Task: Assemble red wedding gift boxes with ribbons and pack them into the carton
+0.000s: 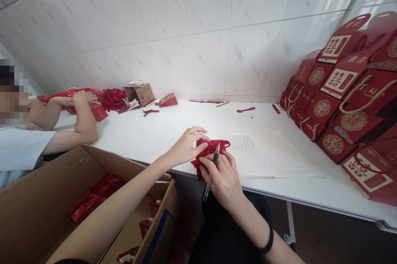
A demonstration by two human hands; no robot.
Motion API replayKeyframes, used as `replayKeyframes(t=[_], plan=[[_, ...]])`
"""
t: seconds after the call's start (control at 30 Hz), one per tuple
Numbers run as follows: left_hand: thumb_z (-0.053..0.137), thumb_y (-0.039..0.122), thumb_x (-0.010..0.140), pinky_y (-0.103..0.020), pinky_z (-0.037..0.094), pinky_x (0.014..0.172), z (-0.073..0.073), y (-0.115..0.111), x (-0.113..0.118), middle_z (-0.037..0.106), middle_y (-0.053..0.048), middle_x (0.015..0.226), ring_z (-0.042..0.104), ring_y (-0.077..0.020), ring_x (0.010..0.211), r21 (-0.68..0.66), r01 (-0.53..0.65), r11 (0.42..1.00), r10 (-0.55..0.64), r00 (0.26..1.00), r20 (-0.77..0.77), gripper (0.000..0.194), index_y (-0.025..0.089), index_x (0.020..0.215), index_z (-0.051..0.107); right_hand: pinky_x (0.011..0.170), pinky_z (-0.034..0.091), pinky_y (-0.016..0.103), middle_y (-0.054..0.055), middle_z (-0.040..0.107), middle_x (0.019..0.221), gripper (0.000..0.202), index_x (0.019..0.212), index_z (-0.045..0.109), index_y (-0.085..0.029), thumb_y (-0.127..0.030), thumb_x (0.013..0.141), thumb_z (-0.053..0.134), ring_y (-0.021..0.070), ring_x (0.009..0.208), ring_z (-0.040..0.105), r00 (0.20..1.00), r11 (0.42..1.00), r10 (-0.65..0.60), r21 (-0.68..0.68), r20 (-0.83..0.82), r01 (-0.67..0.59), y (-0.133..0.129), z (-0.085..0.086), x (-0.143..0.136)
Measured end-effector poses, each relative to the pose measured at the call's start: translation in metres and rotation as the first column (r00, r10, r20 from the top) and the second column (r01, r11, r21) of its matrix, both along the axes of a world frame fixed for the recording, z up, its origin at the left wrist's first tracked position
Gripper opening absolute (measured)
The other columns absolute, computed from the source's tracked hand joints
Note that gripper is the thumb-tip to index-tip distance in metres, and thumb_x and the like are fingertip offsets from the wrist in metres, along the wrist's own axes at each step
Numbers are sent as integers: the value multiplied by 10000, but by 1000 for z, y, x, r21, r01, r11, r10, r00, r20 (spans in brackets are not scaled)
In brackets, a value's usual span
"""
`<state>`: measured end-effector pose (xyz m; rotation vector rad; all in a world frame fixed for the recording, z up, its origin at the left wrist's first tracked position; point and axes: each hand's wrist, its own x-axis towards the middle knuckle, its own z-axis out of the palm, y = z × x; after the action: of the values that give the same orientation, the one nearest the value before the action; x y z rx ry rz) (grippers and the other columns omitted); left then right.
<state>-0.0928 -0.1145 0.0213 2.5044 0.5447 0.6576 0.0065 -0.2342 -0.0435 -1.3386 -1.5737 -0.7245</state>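
Observation:
A small red box with a red ribbon bow [201, 173] is at the table's front edge, between my hands. My left hand [189, 146] rests its thumb and fingers on the box's left and top side, pinching at the ribbon. My right hand [223, 175] has its fingers bent at the bow's right side, and a dark pen [207, 187] lies slantwise between its fingers, tip upward. A ribbon loop sticks out to the right of the fingers. Behind and to the right, an open notebook [263, 156] with handwriting on its left page lies flat.
Red gift boxes [322, 107] are stacked at the right. An open cardboard carton [83, 152] holding red packages stands at the lower left. At the far left another person's hands [83, 98] touch red items. Ribbon scraps [246, 110] and a small brown box [144, 93] lie along the wall.

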Motion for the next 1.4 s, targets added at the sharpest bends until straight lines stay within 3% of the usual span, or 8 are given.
replayKeyframes(t=[0.2, 0.53, 0.67, 0.77, 0.87, 0.97, 1.27, 1.4], plan=[[560, 301, 794, -345, 416, 947, -17, 2, 13, 569, -63, 1102, 552, -193, 1029, -158, 91, 983, -93, 996, -6, 142, 186, 817, 638, 875, 415, 432, 64, 633, 858, 128, 845, 607, -191, -96, 866, 525, 184, 808, 582, 1000, 1000, 13, 2, -15, -12, 1, -3, 1], [555, 265, 750, -351, 450, 904, -28, -9, 15, 577, -79, 1108, 571, -203, 1001, -279, -79, 957, 99, 994, 56, 127, 181, 709, 640, 873, 377, 418, 15, 644, 828, 164, 881, 612, -213, -67, 835, 552, 146, 742, 585, 996, 994, 92, 61, 17, -93, -2, -9, -3], [555, 295, 758, -356, 439, 932, -30, -7, 16, 576, -76, 1109, 559, -205, 1025, -274, -69, 959, 90, 994, 66, 148, 184, 738, 651, 931, 353, 449, 27, 653, 876, 149, 922, 598, -212, -96, 828, 591, 151, 777, 605, 989, 988, 142, 61, 38, -144, -9, -6, 2], [558, 315, 763, -375, 414, 965, -30, -5, 16, 574, -85, 1097, 549, -217, 1044, -269, -42, 962, 65, 995, 78, 163, 178, 745, 645, 931, 363, 486, 90, 635, 986, 197, 1013, 563, -195, -201, 829, 633, 212, 897, 602, 995, 996, 81, 52, -54, -78, -17, -4, 17], [554, 329, 770, -385, 400, 978, -30, -5, 15, 568, -82, 1093, 547, -218, 1043, -269, -40, 962, 64, 995, 79, 170, 181, 753, 636, 818, 470, 422, 120, 610, 1003, 228, 1072, 533, -179, -194, 851, 588, 235, 928, 584, 990, 999, 26, -21, -139, -29, -23, -4, 34], [559, 320, 767, -390, 394, 983, -30, -5, 15, 568, -73, 1087, 541, -216, 1053, -257, -39, 966, 61, 995, 76, 149, 190, 755, 629, 703, 523, 328, 84, 608, 905, 176, 1027, 552, -192, -117, 874, 509, 198, 831, 598, 982, 995, 69, -61, -173, -81, -25, -5, 43], [558, 311, 770, -378, 419, 954, -30, -4, 19, 555, -82, 1107, 542, -220, 1054, -265, -42, 963, 56, 997, 45, 154, 181, 711, 617, 641, 536, 313, 90, 618, 884, 248, 980, 580, -196, -23, 849, 459, 191, 788, 611, 995, 994, 101, -30, 8, -100, -37, -10, 48], [558, 317, 777, -388, 383, 981, -29, -6, 18, 551, -80, 1108, 519, -222, 1083, -252, -75, 965, 91, 994, 52, 143, 183, 742, 597, 634, 517, 323, 69, 626, 818, 193, 965, 569, -198, -63, 837, 518, 195, 758, 604, 985, 983, 173, -56, 1, -172, -46, -5, 51]])
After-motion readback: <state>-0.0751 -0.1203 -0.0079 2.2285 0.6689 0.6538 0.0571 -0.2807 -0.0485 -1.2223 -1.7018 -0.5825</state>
